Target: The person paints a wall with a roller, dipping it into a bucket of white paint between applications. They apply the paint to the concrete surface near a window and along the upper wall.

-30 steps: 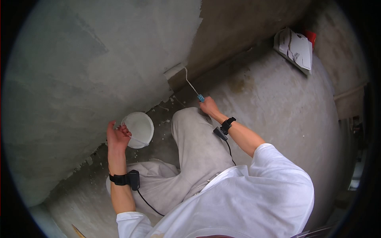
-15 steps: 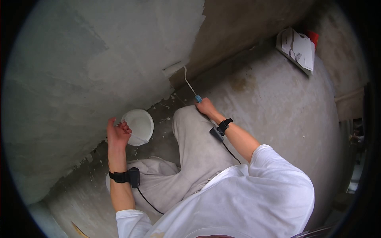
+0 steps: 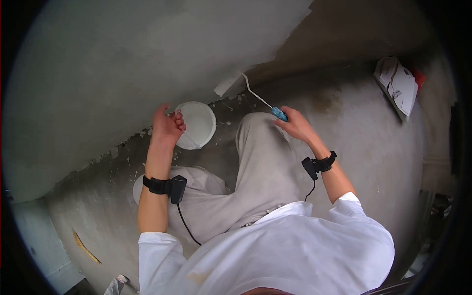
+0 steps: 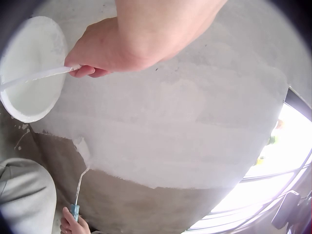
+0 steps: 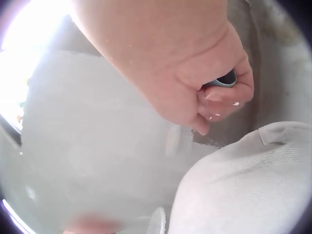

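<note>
My left hand [image 3: 167, 127] holds the thin white handle [image 4: 41, 74] of a white bucket [image 3: 215, 123], fingers curled round it. White paint shows inside the bucket, which is beside the wall's foot. In my right hand [image 3: 296, 125] is a paint roller by its blue handle [image 3: 280, 113]; the hollow butt [image 5: 225, 79] shows in the right wrist view. The roller's white sleeve [image 3: 228, 84] lies against the wall low down, at the border between pale coated wall and a darker bare strip.
Pale wet-looking coating covers much of the wall [image 3: 147, 49]. White drips spot the concrete floor [image 3: 364, 128] along its foot. A torn white box [image 3: 397, 88] with something red behind it stands far right. My bent knee [image 3: 258, 128] lies between both hands. A bright window [image 4: 263, 165] shows in the left wrist view.
The head view has shifted, so bucket and hands appear higher and farther right. The roller has come down the wall, closer to the bucket. Both hands keep their hold.
</note>
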{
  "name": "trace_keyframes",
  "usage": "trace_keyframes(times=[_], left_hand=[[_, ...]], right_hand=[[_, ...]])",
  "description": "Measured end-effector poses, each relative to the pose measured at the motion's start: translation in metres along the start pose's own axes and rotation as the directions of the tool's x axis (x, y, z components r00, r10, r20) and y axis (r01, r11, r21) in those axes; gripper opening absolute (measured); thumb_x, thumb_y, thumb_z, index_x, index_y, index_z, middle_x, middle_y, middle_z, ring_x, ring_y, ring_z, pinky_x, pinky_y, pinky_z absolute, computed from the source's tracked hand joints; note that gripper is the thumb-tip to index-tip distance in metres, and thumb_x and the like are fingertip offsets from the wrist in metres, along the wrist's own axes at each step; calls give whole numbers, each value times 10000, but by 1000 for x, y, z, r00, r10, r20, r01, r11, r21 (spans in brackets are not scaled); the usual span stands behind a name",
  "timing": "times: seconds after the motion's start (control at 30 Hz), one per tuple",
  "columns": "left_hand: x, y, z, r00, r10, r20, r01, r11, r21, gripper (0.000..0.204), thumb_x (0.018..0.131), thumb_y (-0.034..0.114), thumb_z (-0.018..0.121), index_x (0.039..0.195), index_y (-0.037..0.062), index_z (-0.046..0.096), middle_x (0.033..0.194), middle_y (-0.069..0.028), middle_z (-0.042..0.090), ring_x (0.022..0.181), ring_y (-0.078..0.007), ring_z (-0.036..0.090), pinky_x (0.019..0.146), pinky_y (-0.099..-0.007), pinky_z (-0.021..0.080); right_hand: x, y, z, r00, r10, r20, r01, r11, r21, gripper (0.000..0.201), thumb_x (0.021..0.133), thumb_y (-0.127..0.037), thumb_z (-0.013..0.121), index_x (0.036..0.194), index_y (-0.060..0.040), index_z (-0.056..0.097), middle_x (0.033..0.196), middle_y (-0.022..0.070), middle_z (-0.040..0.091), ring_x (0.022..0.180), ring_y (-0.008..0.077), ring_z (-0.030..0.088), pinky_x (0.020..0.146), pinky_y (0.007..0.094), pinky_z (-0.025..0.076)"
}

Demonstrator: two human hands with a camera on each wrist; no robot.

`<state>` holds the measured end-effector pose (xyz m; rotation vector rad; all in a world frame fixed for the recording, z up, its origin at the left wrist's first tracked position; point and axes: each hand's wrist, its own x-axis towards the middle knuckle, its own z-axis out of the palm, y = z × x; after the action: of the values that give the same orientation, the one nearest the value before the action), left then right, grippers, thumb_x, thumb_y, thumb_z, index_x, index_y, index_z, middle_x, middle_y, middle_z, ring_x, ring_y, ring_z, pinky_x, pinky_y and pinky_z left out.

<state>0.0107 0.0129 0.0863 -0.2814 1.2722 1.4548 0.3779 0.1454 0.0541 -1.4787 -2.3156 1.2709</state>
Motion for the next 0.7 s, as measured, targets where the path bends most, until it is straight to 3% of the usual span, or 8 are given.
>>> trace_keyframes(times=[0.13, 0.2, 0.23, 0.3, 0.43, 0.7], left_hand=[[-3, 3, 3, 1000, 15, 11, -15, 999, 30, 323, 850, 328, 569, 872, 64, 383, 700, -10, 412, 593, -124, 350, 560, -276, 281], [-1, 6, 1, 1000, 19, 20, -20, 999, 50, 327, 845, 326, 576, 870, 71, 373, 705, -8, 411, 592, -122, 347, 560, -275, 279], [0, 6, 0, 999, 27, 26, -28, 998, 52, 329, 843, 330, 578, 867, 75, 372, 702, -5, 409, 589, -120, 345, 558, -274, 277], [-1, 7, 0, 999, 35, 32, -37, 997, 61, 331, 842, 334, 580, 863, 79, 371, 699, -3, 407, 587, -117, 342, 556, -273, 274], [1, 12, -2, 998, 35, 56, -40, 995, 87, 318, 847, 333, 574, 864, 81, 380, 687, 1, 401, 581, -115, 335, 549, -272, 268], [-1, 11, 0, 996, 51, 71, -59, 991, 120, 309, 852, 332, 572, 852, 88, 383, 680, 2, 402, 580, -116, 337, 551, -274, 272]], right_hand=[[-9, -64, -4, 990, -119, 76, 119, 993, -3, 283, 821, -240, 659, 873, 29, 589, 682, 166, 541, 676, 299, 534, 648, 396, 422], [-4, -83, 5, 960, -248, 131, 260, 961, -92, 230, 804, -180, 670, 855, 29, 587, 770, 219, 610, 764, 390, 595, 663, 460, 442], [2, -83, 13, 960, -247, 130, 259, 962, -90, 230, 804, -180, 670, 855, 29, 587, 770, 219, 610, 764, 390, 595, 663, 460, 442], [13, -85, 31, 900, -414, 139, 431, 893, -130, 199, 783, -141, 678, 846, 31, 603, 813, 241, 618, 795, 415, 594, 675, 487, 456], [21, -112, 51, 904, -392, 171, 425, 866, -263, 168, 783, -115, 667, 829, 39, 617, 826, 236, 645, 828, 415, 631, 730, 485, 509], [38, -120, 77, 904, -394, 169, 428, 846, -319, 178, 789, -126, 671, 854, 34, 626, 827, 231, 656, 830, 420, 640, 738, 492, 521]])
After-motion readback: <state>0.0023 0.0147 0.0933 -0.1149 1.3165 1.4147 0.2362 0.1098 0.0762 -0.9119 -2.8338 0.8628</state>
